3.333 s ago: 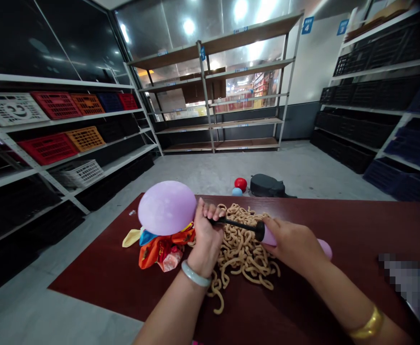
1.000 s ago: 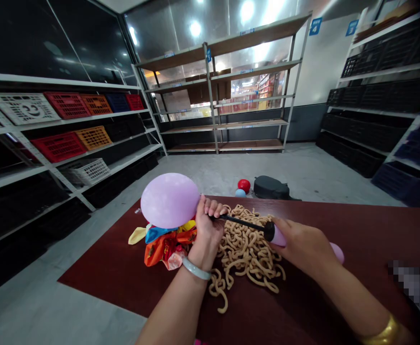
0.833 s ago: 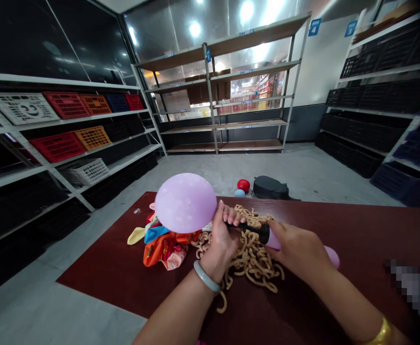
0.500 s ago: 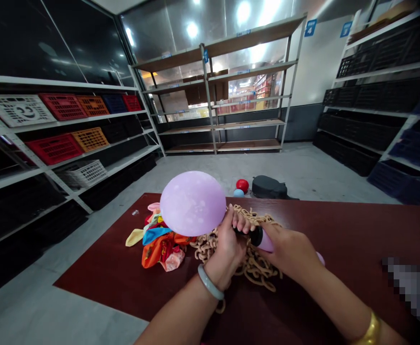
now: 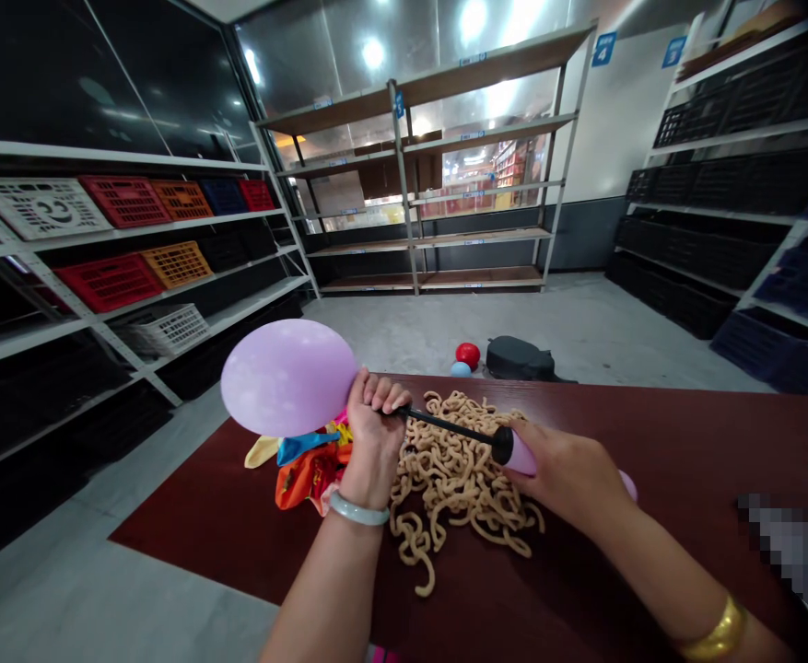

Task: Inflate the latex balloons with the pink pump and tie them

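Lilac rubber, taut and egg-shaped, makes up the inflated balloon [image 5: 289, 378], held at its neck end by the left hand [image 5: 380, 414] above the left part of the dark red-brown bench [image 5: 652, 428]. That hand is closed, its curled fingers also taking in the black end of a slim, black-and-lilac tubular hand pump [image 5: 449, 426]. Its fingers hide the joint, but so close a grip probably keeps the neck from slipping off and air from leaking.

The right hand [image 5: 569, 470] wraps the pump's lilac barrel, just behind its black collar, with the rounded tail showing past the wrist. Much of the thin black rod lies bare between the hands; gripping the two ends apart, roughly in line, would let barrel and rod slide without bending.

Both hands are raised, presumably so the pump clears the tangled heap of beige, rope-like coils [image 5: 469, 479] beneath. Limp orange, blue and pale yellow balloons [image 5: 303, 474] lie by the left forearm, likely for easy reach. Beyond the far edge, a glossy red ball-shaped thing [image 5: 468, 354] and a dark grey, bag-like object [image 5: 520, 357] rest on the floor, perhaps simply out of the way.
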A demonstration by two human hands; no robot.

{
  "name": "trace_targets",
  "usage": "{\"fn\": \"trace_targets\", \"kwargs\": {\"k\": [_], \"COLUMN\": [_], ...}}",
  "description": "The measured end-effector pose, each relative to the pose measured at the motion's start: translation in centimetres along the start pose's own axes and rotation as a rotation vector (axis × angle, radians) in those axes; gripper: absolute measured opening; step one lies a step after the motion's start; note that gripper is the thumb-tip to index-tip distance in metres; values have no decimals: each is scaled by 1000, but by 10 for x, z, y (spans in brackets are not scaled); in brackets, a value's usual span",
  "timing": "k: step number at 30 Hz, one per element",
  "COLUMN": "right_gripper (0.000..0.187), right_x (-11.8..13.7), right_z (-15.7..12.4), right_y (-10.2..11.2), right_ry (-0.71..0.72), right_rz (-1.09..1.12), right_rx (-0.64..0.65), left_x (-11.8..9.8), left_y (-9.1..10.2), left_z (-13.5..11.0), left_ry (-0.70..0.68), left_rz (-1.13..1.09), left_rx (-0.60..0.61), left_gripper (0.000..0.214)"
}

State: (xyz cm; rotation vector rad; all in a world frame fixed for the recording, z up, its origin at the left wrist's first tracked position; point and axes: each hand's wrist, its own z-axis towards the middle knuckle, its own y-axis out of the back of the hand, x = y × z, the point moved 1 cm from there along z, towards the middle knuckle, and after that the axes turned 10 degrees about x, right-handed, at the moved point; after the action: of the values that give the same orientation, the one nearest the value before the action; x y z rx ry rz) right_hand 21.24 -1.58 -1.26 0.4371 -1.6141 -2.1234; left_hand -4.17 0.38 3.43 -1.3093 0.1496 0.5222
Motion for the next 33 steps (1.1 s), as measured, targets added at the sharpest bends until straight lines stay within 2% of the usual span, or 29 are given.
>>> {"fn": "trace_targets", "kwargs": {"k": [3, 9, 13, 17, 20, 28, 30, 33], "right_gripper": [48, 51, 45, 40, 40, 46, 48, 50], "right_x": [-1, 7, 12, 17, 15, 5, 5, 5], "right_z": [0, -2, -2, -1, 0, 1, 0, -2], "right_y": [0, -2, -2, 0, 1, 3, 5, 7], "right_ry": [-24, -12, -9, -3, -2, 37, 38, 13], "right_rz": [-38, -23, 6, 71, 103, 86, 72, 33], "right_rx": [0, 40, 21, 20, 38, 57, 57, 57], "left_x": [27, 87, 102, 95, 79, -6, -13, -3], "left_y": [-3, -8, -14, -19, -16, 3, 4, 1], "left_z": [-8, -35, -46, -42, -31, 2, 3, -1], "left_ry": [30, 203, 234, 256, 240, -9, -21, -11], "left_rz": [-12, 1, 30, 56, 40, 31, 31, 3], "left_rx": [-8, 7, 34, 47, 51, 2, 11, 8], "left_gripper": [48, 45, 44, 49, 50, 49, 49, 48]}}
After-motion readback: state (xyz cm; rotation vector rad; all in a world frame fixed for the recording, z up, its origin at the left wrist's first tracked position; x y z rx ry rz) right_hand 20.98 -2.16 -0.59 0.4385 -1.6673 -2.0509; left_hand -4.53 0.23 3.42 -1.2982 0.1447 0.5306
